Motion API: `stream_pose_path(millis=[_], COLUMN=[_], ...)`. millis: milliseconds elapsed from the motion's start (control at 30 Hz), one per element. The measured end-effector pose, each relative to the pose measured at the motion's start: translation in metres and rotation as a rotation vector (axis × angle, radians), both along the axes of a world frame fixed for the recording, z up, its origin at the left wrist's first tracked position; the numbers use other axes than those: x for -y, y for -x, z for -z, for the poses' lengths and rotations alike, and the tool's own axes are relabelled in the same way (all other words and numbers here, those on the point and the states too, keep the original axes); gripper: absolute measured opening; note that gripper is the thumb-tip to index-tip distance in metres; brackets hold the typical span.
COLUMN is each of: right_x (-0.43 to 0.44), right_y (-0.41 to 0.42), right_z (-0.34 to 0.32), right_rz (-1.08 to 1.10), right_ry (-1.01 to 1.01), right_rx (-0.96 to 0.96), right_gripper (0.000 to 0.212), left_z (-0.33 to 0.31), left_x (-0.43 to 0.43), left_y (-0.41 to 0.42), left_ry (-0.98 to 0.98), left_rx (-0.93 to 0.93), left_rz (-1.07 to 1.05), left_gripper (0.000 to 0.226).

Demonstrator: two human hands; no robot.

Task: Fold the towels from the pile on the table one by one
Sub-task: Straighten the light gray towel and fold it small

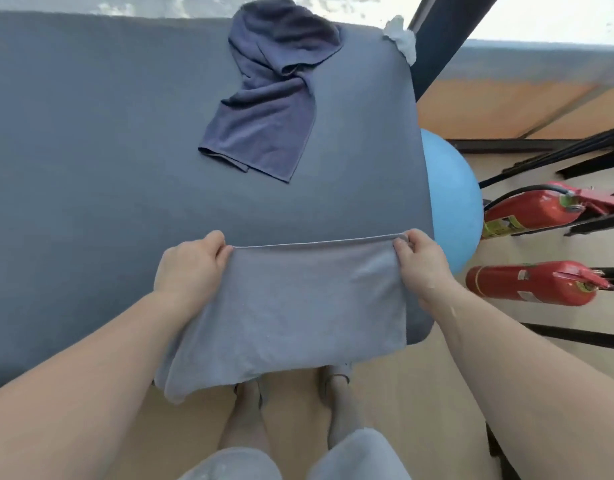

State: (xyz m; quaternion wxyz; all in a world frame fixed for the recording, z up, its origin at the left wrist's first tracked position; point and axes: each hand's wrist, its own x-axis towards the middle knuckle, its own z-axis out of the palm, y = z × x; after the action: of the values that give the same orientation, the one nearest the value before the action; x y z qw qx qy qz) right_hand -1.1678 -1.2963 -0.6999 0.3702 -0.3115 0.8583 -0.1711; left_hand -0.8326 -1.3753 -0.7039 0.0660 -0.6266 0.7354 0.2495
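Fingers [218,242] of the left hand [188,268] are curled round one upper corner of a light grey towel [298,306], pinching it against the thumb. From my remote seat I see the right hand [421,263] doing the same at the other upper corner, so both hands are grasping cloth. The hem between them is pulled into a straight line.

The towel falls toward the person, runs over the near edge of the table [91,168] and hangs past it. Its lower left corner droops lowest. I cannot tell whether the taut hem touches the tabletop or sits just above it. Under the hanging edge I count two feet [250,393], side by side on the pale floor.

The table is covered in blue-grey fabric. Off its right side lie two red fire extinguishers: one [530,284] nearer, one [530,214] farther. A single light blue ball [451,202] sits against the table's right edge.

Farther up the tabletop, well apart from the hands, lies one dark blue towel [267,109], crumpled at its far end and flatter at its near end. I count two towels in all. One small white rag [401,38] sits at the far right corner.
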Motion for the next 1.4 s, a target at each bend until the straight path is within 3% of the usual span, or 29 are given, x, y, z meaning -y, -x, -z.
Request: stream_pose_path(millis=[333, 500, 600, 733, 800, 933, 1033, 1233, 1300, 1400], right_x=[0.087, 0.101, 0.093, 0.068, 0.058, 0.056, 0.057, 0.058, 0.059, 0.061], right_y=[0.061, 0.073, 0.043, -0.025, -0.041, -0.042, -0.043, -0.044, -0.045, -0.045], right_z=[0.052, 0.062, 0.067, 0.075, 0.086, 0.096, 0.097, 0.098, 0.098, 0.096], right_rz=[-0.358, -0.108, -0.134, -0.613, -0.734, -0.709, -0.715, -0.718, -0.72, -0.717], right_ry=[0.093, 0.197, 0.231, 0.131, 0.056, 0.006, -0.005, -0.031, -0.039, -0.048], right_rx=[-0.384, -0.425, -0.58, -0.53, -0.485, -0.54, -0.547, -0.562, -0.563, -0.556], right_gripper=[0.025, 0.02, 0.051, 0.07, 0.073, 0.077, 0.079, 0.084, 0.087, 0.09], left_z=[0.056, 0.059, 0.064, 0.065, 0.062, 0.046, 0.027, 0.0, -0.013, -0.023], left_x=[0.08, 0.103, 0.103, 0.098, 0.096, 0.096, 0.097, 0.124, 0.134, 0.141], left_y=[0.037, 0.069, 0.079, 0.082, 0.076, 0.052, 0.025, -0.01, -0.012, -0.013], left_ry=[0.348, 0.431, 0.418, 0.36, 0.28, 0.071, -0.021, 0.013, 0.058, -0.026], left_rx=[0.028, -0.048, -0.064, -0.089, -0.084, -0.078, 0.007, 0.34, 0.288, -0.047], left_rz=[0.139, 0.157, 0.125, 0.085, 0.061, 0.131, 0.216, 0.397, 0.359, 0.119], left_gripper=[0.03, 0.029, 0.027, 0.03, 0.036, 0.044, 0.035, 0.024, 0.036, 0.044])
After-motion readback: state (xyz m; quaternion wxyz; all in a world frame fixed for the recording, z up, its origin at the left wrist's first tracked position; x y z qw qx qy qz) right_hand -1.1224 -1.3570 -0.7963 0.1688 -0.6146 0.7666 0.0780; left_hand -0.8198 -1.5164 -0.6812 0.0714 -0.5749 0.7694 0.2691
